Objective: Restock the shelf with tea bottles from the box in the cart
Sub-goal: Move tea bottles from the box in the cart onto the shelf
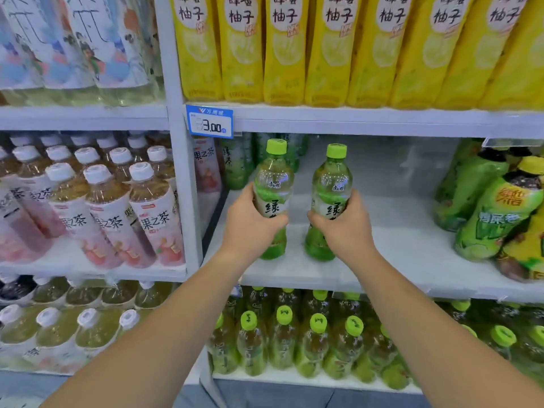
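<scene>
My left hand (pixel 253 220) grips a green tea bottle (pixel 273 184) with a lime cap around its middle. My right hand (pixel 346 228) grips a second green tea bottle (pixel 331 184) the same way. Both bottles stand upright, side by side, over the front of the white middle shelf (pixel 397 254). I cannot tell whether their bases touch the shelf. At the back left of this shelf stand a few more green tea bottles (pixel 235 163). The cart and box are out of view.
Green and yellow bottles (pixel 494 213) crowd the shelf's right end. Yellow honey-citron bottles (pixel 323 54) fill the shelf above, with a blue price tag (pixel 210 121) on its edge. Lime-capped bottles (pixel 294 343) fill the shelf below. White-capped fruit tea bottles (pixel 112 207) fill the left bay.
</scene>
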